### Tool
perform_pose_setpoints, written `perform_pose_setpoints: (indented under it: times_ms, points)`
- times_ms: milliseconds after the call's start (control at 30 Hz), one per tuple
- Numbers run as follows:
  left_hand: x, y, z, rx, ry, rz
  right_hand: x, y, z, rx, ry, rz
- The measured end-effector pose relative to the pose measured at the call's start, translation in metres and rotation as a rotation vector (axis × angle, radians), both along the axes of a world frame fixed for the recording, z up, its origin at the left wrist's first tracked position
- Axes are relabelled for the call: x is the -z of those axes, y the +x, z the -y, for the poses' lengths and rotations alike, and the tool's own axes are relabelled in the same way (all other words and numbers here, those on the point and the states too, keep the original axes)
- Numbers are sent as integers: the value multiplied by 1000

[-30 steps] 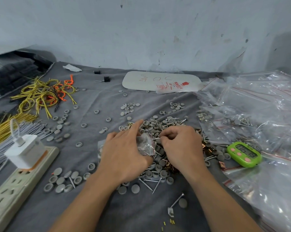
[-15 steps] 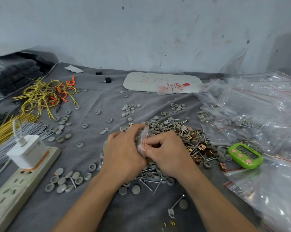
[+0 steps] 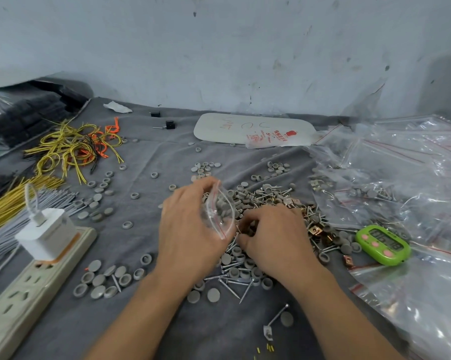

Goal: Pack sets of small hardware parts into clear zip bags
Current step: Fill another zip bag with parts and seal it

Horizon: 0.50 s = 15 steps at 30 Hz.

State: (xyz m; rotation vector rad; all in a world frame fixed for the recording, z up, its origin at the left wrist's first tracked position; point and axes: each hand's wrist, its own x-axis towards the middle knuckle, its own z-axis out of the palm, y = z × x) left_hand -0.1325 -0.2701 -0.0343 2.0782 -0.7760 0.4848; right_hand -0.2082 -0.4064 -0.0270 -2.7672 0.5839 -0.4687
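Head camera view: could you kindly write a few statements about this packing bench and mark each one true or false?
1. The left hand holds a small clear zip bag with grey caps inside. True.
2. The green timer lies beside the power strip. False: it lies at the right, against the heap of clear bags; the strip is at the far left.
3. The right hand is down on the pile of screws, caps and clips. True.
4. The yellow wires lie among the clear bags. False: they lie at the far left of the cloth.
5. A white charger is plugged into the power strip. True.
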Motion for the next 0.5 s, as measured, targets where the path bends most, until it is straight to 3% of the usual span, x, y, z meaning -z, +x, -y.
perform_pose_setpoints:
  times_ms: [133,367,500]
  points:
    - [10,4,3,1,69,58,-5,-1,-4,50,-88,-75]
    - [15,8,4,3,74,76,-3,-1,-7,41,-137,-45]
    - [15,8,4,0,88,65,1,-1,-3,89,21,120]
